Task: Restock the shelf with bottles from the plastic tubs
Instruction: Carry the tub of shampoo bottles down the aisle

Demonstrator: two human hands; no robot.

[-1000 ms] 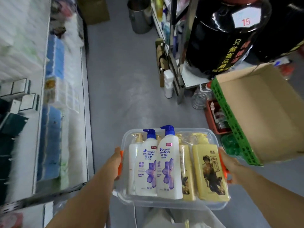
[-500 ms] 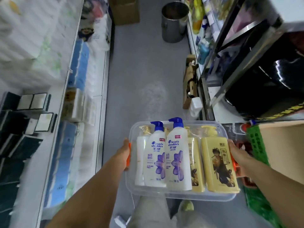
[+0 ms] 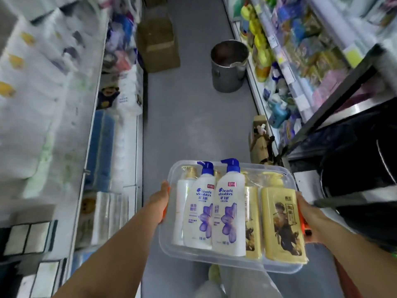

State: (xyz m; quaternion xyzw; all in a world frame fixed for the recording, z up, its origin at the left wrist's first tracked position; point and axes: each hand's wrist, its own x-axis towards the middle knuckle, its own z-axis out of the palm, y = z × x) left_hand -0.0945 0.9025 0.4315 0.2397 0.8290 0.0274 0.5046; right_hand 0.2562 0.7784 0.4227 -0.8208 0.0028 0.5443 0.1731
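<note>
A person is carrying a clear plastic tub (image 3: pixel 225 262) down a shop aisle, holding it level ahead of the body over the grey floor (image 3: pixel 193 117). The left hand (image 3: pixel 160 203) is gripping the tub's left end at an orange handle, fingers curled under the rim; the right hand (image 3: pixel 308 209) is gripping the right end likewise, its fingertips hidden behind the tub. Inside the tub, two white pump bottles (image 3: pixel 214 209) are lying side by side, with a plainer white bottle (image 3: pixel 182 203) to their left and yellow bottles (image 3: pixel 281 224) to their right. The load is probably heavy, and the thin tub walls are likely flexing, so a hold at both end handles is the safest; the glossy bottles could slide if the tub tips. Compared with half a second earlier, the view is reaching further up the aisle: the steel pot (image 3: pixel 228 65) beyond the tub is sitting lower in the frame, and more of the stocked shelf (image 3: pixel 300 67) right of the tub is showing, while the grip on both ends is remaining unchanged.
</note>
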